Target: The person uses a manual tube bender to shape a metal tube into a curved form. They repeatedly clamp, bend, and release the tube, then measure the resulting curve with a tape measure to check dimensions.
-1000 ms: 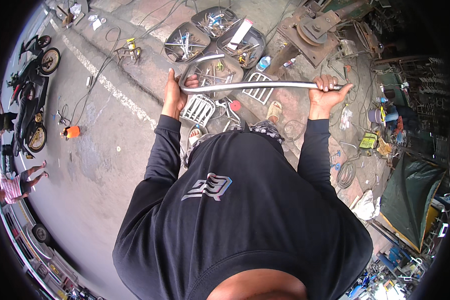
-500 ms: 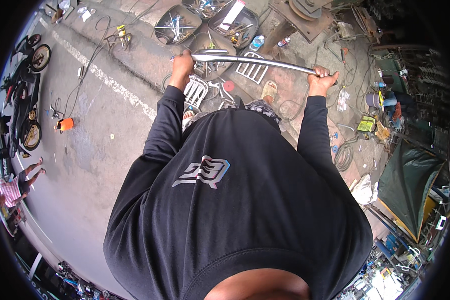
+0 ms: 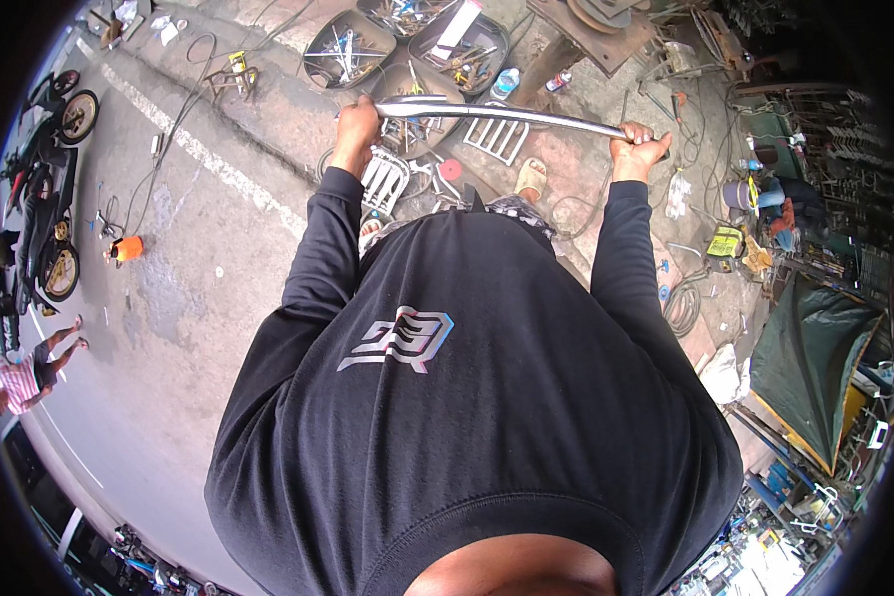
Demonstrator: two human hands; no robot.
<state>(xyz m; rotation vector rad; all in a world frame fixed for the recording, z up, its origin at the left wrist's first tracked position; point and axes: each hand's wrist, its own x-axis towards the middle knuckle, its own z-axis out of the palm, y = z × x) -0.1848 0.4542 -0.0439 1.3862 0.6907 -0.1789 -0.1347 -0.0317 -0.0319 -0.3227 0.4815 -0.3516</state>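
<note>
A long, shiny, slightly bent metal tube (image 3: 526, 116) stretches across in front of me, above the floor. My left hand (image 3: 358, 129) is closed round its left end, where a shorter tube piece lies close along it. At the other end, my right hand (image 3: 639, 152) has its fingers wrapped over the tube, with the thumb pointing outward. Below the tube lies a white barred metal rack (image 3: 498, 140). A second white barred rack (image 3: 383, 186) rests near my left foot, beside a red disc (image 3: 450, 170). What lies inside my grip is hidden.
Dark bins hold tools and metal pieces, among them a left bin (image 3: 318, 76). Near them stand a plastic bottle (image 3: 507, 83) and a heavy rusty metal stand (image 3: 606, 45). Cables (image 3: 683, 310) coil at the right. Motorcycles (image 3: 55, 189) and a walking person (image 3: 35, 377) are at far left.
The tube has turned slightly, so the short piece at its left end now lies closer against it. Both hands keep their hold, shifting a little. The person at far left has moved slightly.
</note>
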